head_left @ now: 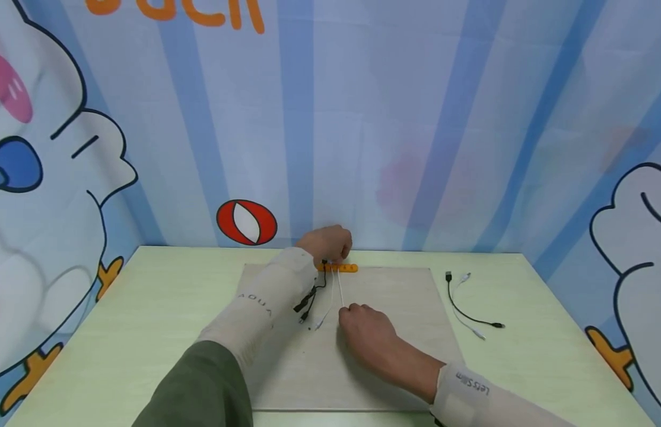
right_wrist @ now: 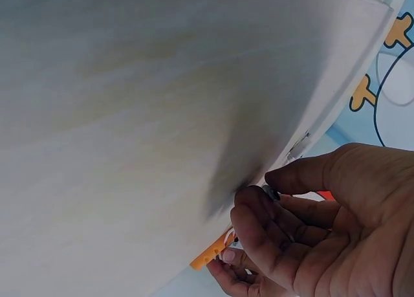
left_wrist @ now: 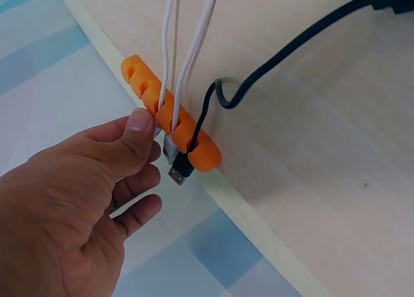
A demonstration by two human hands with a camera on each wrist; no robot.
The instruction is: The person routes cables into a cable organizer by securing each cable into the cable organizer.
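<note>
An orange cable organizer lies along the far edge of a beige board, with cables seated in its slots. My left hand is at its far side, thumb and forefinger pinching the plug end of a white cable; the fingers partly hide that plug. Beside it, a second white cable and a black cable pass through neighbouring slots, their USB plugs sticking out beyond. Nearer the front, my right hand pinches the small connector of a white cable that runs straight from the organizer.
The beige board covers the middle of the pale table. To the right lie another black cable and another white cable. A patterned curtain hangs behind the table.
</note>
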